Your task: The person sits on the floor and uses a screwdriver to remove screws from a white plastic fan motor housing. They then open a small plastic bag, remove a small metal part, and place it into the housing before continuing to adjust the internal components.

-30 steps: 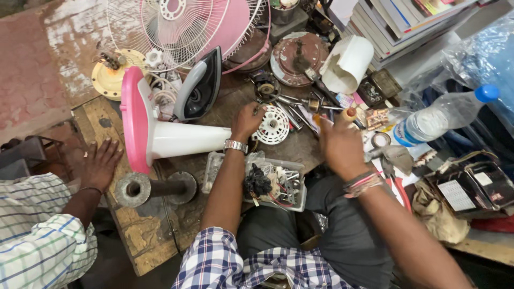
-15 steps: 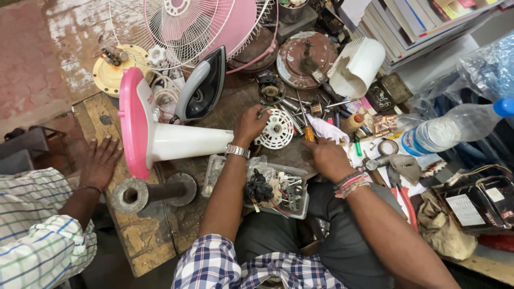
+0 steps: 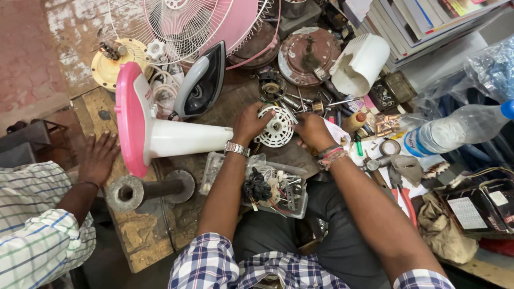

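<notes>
A round white slotted fan motor cover (image 3: 277,127) lies on the dark workbench (image 3: 230,101). My left hand (image 3: 250,122), with a metal watch on its wrist, grips the cover's left edge. My right hand (image 3: 312,130), with red and pink threads at the wrist, holds the cover's right edge. Just left of my left hand lies a white fan stand with a pink base (image 3: 144,134), tipped on its side. A clear plastic tray (image 3: 270,187) of wires and small parts sits on my lap between my forearms.
A pink fan with a wire guard (image 3: 193,27) and a grey clothes iron (image 3: 201,83) lie at the back. Another person's hand (image 3: 97,158) rests on the bench's left edge. A plastic water bottle (image 3: 455,131), loose tools and a rusty metal stand (image 3: 144,190) crowd the surface.
My right hand has moved left from the tools onto the white cover's right edge. My left hand has stayed on the cover.
</notes>
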